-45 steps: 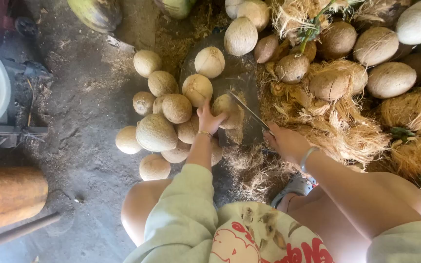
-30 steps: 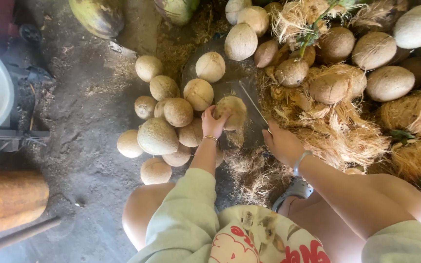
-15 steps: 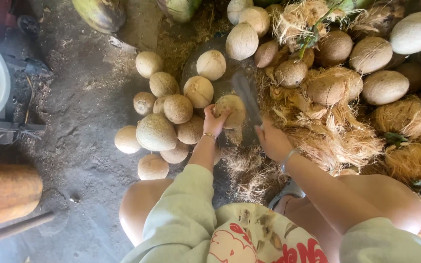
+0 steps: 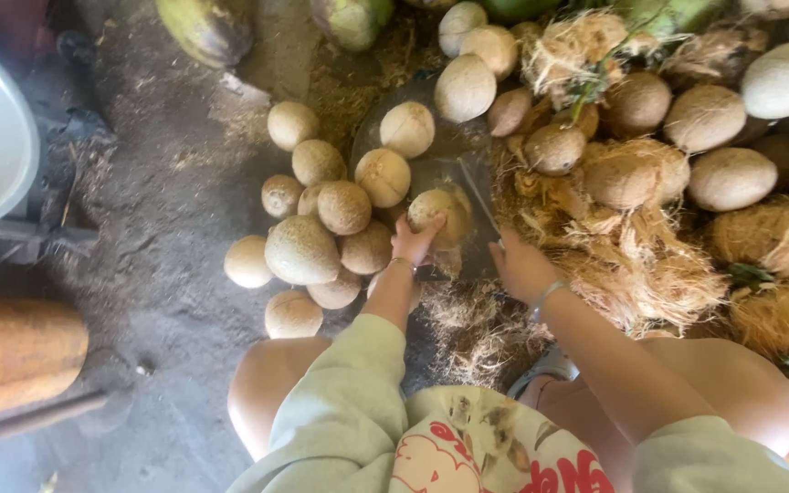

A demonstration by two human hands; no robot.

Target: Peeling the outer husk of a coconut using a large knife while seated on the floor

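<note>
While our left hand [image 4: 413,242] presses its fingers around a husked coconut [image 4: 440,215] on the dark chopping block [image 4: 431,164], our right hand [image 4: 520,267] stays closed on a knife [image 4: 478,196] — blade beside the nut. We judge trimming is under way; the next stroke calls for a steady hold — fingers kept off the blade's path.
</note>
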